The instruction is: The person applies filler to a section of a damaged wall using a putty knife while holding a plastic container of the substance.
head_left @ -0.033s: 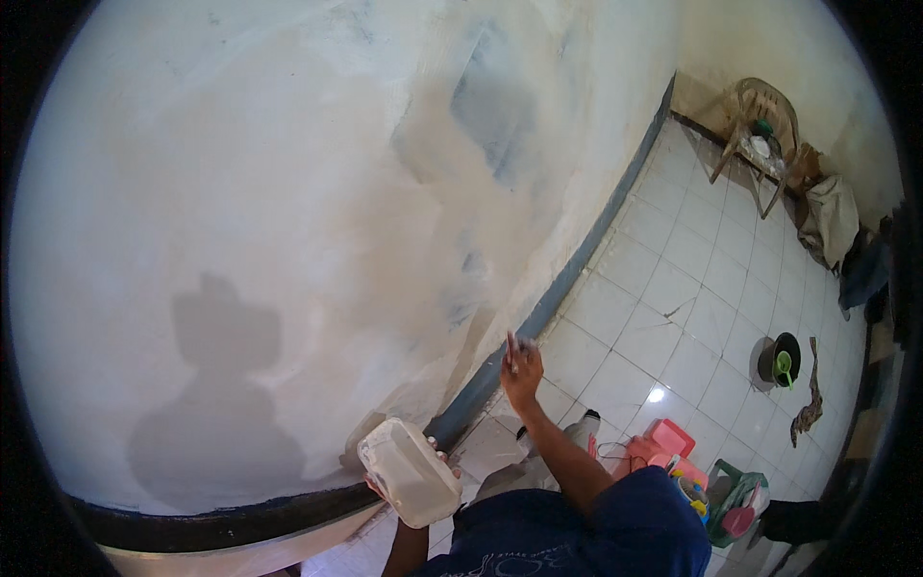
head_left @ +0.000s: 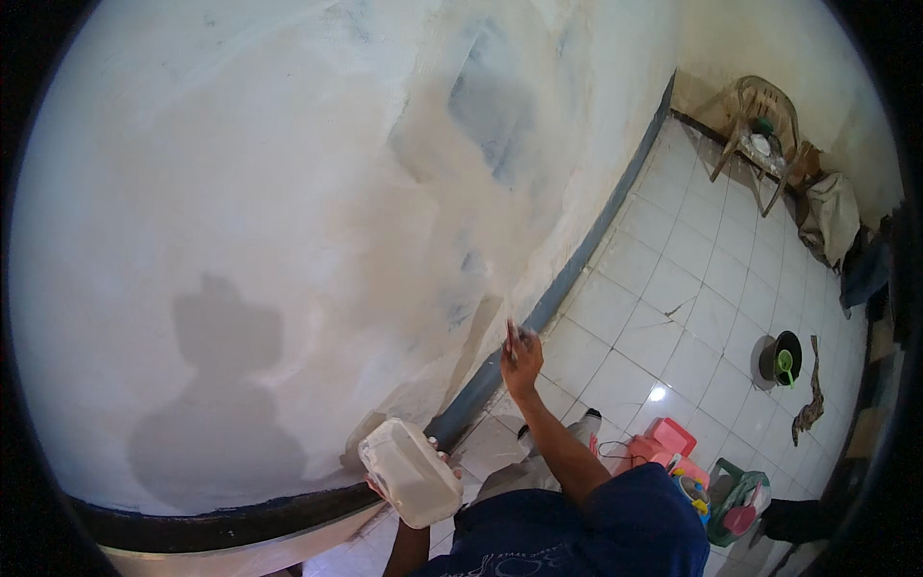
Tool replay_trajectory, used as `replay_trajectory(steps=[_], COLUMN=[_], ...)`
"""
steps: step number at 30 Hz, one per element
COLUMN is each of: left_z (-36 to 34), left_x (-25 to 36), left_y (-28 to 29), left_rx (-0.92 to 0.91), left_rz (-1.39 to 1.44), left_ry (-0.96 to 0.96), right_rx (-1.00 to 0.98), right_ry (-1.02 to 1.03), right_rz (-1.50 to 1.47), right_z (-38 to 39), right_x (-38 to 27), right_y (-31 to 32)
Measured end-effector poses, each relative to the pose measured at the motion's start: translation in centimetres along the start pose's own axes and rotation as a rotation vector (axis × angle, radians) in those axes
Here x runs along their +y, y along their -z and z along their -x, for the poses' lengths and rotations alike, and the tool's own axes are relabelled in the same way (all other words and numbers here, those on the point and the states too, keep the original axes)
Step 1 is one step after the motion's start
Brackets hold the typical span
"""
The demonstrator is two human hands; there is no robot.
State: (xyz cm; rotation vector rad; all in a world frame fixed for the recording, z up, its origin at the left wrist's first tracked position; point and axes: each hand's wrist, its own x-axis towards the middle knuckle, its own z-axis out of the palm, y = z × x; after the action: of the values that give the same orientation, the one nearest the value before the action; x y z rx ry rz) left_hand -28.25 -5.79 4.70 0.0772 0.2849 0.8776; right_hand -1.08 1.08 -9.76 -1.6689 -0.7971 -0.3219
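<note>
My left hand (head_left: 441, 454) holds a white rectangular plastic tub (head_left: 411, 473) from beneath, its fingertips showing along the right rim. Smooth, pale paste coats the tub's inside. My right hand (head_left: 522, 365) is closed on a small, thin tool (head_left: 511, 332) seen nearly edge-on, too blurred to name. That hand is close to the lower part of the wall (head_left: 317, 231), just above its blue-grey bottom border; whether the tool touches the wall I cannot tell. Beige and white smears cover the wall, with bluish-grey patches between them.
Right of the wall runs a white tiled floor (head_left: 663, 288). Pink containers (head_left: 663, 444) and a green bag (head_left: 738, 500) stand beside me. Farther right is a black bowl (head_left: 769, 362) with a green scoop (head_left: 785, 363). At the far corner stands a plastic chair (head_left: 764, 120) holding things.
My right hand has moved slightly up along the wall with the small tool. My left hand and the tub are nearly unchanged.
</note>
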Motion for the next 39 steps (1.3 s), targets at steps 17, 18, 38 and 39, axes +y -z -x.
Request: replay_trajectory(steps=[17, 18, 38, 39], left_z=[-0.2, -0.3, -0.2, -0.1], left_x=[0.5, 0.4, 0.3, 0.6], left_y=[1.6, 1.6, 0.9, 1.4], left_rx=[-0.154, -0.191, -0.046, -0.047], left_rz=[-0.051, -0.055, -0.048, -0.046], left_ry=[0.025, 0.042, -0.060, -0.065], right_rx=[-0.207, -0.195, -0.167, -0.095], right_ry=[-0.030, -0.068, -0.034, -0.018], right_rz=[-0.164, -0.118, -0.238, -0.155], right_z=[10.6, 9.9, 10.4, 8.4], right_x=[-6.6, -5.8, -8.1, -7.9], right_y=[0.4, 1.0, -0.5, -0.2])
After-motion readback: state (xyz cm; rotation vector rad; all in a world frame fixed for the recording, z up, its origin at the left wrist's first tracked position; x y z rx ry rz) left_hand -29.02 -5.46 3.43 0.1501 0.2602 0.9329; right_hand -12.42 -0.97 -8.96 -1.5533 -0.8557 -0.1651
